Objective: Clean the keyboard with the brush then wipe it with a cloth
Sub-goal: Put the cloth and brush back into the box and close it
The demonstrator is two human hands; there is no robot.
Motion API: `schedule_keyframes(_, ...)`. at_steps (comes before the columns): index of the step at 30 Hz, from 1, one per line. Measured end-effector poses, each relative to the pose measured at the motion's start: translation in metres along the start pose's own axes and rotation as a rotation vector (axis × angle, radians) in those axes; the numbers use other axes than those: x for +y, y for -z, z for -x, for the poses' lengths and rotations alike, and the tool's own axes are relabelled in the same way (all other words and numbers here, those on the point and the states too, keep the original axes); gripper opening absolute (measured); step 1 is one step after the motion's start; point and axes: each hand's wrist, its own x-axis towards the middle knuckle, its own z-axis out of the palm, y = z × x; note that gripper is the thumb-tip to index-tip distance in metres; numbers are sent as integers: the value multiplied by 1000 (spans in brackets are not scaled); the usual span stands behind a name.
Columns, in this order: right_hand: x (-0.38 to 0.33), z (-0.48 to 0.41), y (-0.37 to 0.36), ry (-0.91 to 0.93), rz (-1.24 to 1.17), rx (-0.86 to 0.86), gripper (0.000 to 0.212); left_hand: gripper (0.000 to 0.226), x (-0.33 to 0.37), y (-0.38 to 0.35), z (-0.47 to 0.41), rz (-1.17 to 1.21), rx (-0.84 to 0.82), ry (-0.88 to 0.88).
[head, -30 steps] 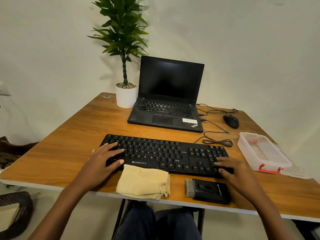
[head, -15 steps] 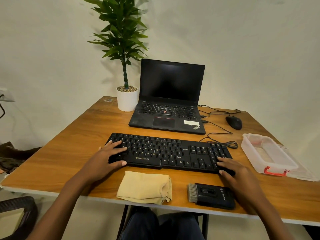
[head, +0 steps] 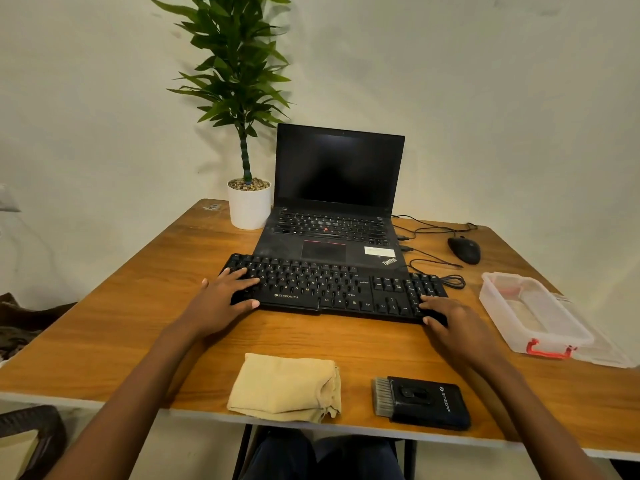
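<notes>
I see the keyboard (head: 332, 289) lying flat in the middle of the table (head: 121, 323), rear edge up against the laptop (head: 339, 188) front. Left hand (head: 221, 303) rests on its left end, fingers over the keys, thumb along the front edge. Right hand (head: 453, 327) touches the right front corner. Both grips look apart, fingers fairly straight, though I can't tell if the thumbs hook under. Cloth (head: 287, 386) sits folded at the near edge, brush (head: 420, 405) just beside it on the right, both untouched.
</notes>
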Motion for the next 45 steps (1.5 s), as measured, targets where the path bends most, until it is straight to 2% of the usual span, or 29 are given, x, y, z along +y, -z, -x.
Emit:
schedule_keyframes(6, 2, 2, 2, 21, -7, -10, 35, 51, 8, -2, 7, -65, 52, 33)
schedule_keyframes(10, -9, 22, 18, 70, -220, 107, 28, 40, 29, -1, 22, 24, 176, 1)
schedule_keyframes(12, -23, 39, 30, 134, -341, 103, 26, 27, 40, 3, 33, 122, 83, -102)
schedule_keyframes(13, -30, 48, 34, 164, -386, 73, 26, 30, 49, 7, 40, 153, -45, -146)
schedule_keyframes(15, -43, 61, 37, 198, -454, -7, 24, 59, 66, 12, 51, 110, -264, -215)
schedule_keyframes(16, -49, 66, 37, 203, -481, -41, 22, 58, 72, 10, 54, 44, -323, -232)
schedule_keyframes(17, -54, 69, 36, 204, -504, -73, 20, 45, 78, 8, 57, -30, -356, -255)
schedule_keyframes(19, -65, 73, 32, 206, -533, -141, 19, 22, 86, 4, 60, -118, -384, -276)
schedule_keyframes(21, -79, 72, 28, 202, -531, -204, 19, 12, 92, 5, 61, -48, -428, -266)
schedule_keyframes(23, -93, 66, 26, 191, -550, -234, 22, 14, 104, 13, 59, 68, -464, -263)
schedule_keyframes(26, -109, 49, 32, 138, -629, -328, 34, 15, 132, 30, 50, 112, -492, -353)
schedule_keyframes(28, -113, 39, 39, 153, -615, -428, 30, 15, 156, 40, 41, 85, -476, -424)
schedule_keyframes(30, -108, 34, 49, 139, -667, -445, 26, 14, 179, 47, 28, 76, -443, -467)
schedule_keyframes(33, -87, 33, 67, -3, -854, -326, 13, 18, 211, 50, 7, 177, -347, -490)
schedule_keyframes(35, -64, 33, 77, -90, -982, -190, 19, 22, 232, 44, -8, 320, -247, -493)
schedule_keyframes(37, -36, 31, 87, -176, -1106, -43, 27, 26, 253, 29, -23, 565, -162, -431)
schedule_keyframes(40, 13, 27, 105, -308, -1252, 172, 35, 31, 289, -4, -43, 1082, -264, -137)
schedule_keyframes(41, 30, 24, 111, -340, -1269, 248, 34, 32, 299, -16, -48, 1173, -308, -68)
schedule_keyframes(43, 65, 16, 120, -407, -1296, 387, 30, 35, 318, -39, -55, 1183, -361, -19)
schedule_keyframes(45, 97, 7, 122, -495, -1301, 455, 26, 33, 339, -57, -59, 1131, -396, -14)
